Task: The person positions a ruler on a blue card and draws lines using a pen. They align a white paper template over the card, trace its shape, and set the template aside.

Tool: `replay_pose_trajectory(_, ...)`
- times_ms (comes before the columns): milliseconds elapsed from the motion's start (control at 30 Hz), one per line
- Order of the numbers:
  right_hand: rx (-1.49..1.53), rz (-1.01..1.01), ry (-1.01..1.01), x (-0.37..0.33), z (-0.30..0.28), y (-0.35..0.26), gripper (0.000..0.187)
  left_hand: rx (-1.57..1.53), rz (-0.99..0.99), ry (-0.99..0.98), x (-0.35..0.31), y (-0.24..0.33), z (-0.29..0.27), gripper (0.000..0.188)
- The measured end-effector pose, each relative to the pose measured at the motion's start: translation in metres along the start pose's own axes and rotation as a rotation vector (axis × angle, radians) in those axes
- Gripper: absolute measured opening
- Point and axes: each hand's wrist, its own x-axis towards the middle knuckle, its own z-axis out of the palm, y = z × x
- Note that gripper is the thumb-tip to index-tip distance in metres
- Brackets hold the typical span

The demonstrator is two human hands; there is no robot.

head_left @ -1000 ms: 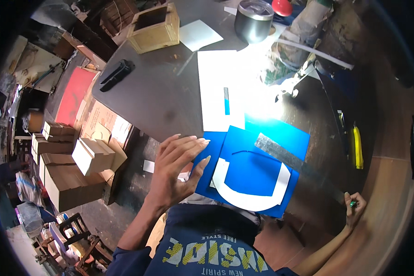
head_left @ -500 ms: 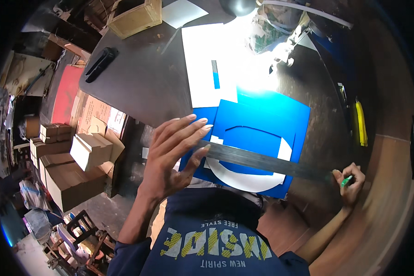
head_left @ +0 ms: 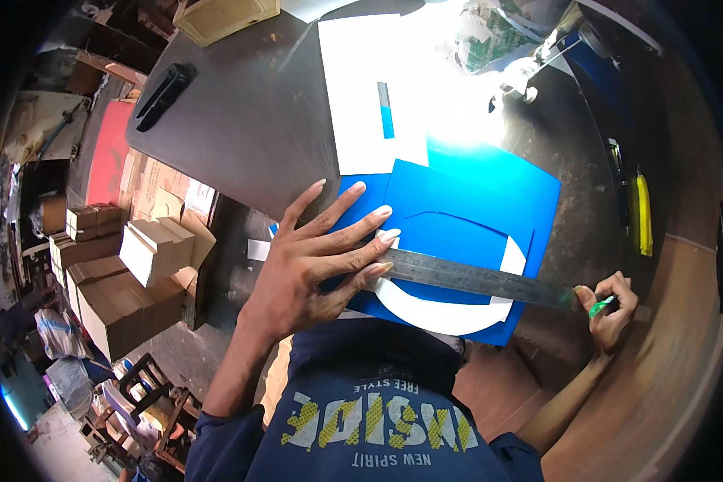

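A steel ruler (head_left: 490, 283) lies slantwise over a blue sheet (head_left: 450, 191) on the table. My left hand (head_left: 317, 261) rests at the ruler's left end, fingers stretched and spread, thumb and index tips touching it. At the far right end, my right hand (head_left: 616, 312) is closed on the ruler and also holds a slim green object (head_left: 602, 306), its kind unclear. Under the ruler, a curved white strip (head_left: 430, 313) shows around a cut-out shape in the blue sheet. White card (head_left: 357, 88) with a narrow slot lies beyond, partly washed out by glare.
A black stapler-like object (head_left: 165, 96) lies at the table's left. A yellow cutter (head_left: 643, 213) is on the right. Cardboard boxes (head_left: 124, 305) stand left of the table, and a wooden box (head_left: 225, 18) sits at the back. A bright lamp (head_left: 526, 76) glares over the far side.
My left hand has shifted right along the ruler, its fingers spread wider. My right hand still holds the other end. The whole view has moved slightly.
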Motion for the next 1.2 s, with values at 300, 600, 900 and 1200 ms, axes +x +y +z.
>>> replay_pose_trajectory(300, -0.044, 0.065, -0.139, 0.004, -0.012, -0.003, 0.04, -0.058, 0.002, -0.016, 0.002, -0.002, -0.001, 0.029)
replay_pose_trajectory(600, -0.005, 0.026, -0.05, 0.0, 0.005, -0.006, 0.038, -0.044, 0.0, -0.031, 0.002, -0.004, -0.002, 0.028)
replay_pose_trajectory(900, -0.139, -0.051, -0.214, -0.003, -0.001, 0.0, 0.049, -0.05, 0.006, -0.052, 0.0, -0.007, -0.003, 0.029)
replay_pose_trajectory(1200, -0.009, 0.111, -0.056, 0.002, 0.009, -0.019, 0.042, -0.05, -0.001, -0.057, 0.0, -0.007, -0.003, 0.031)
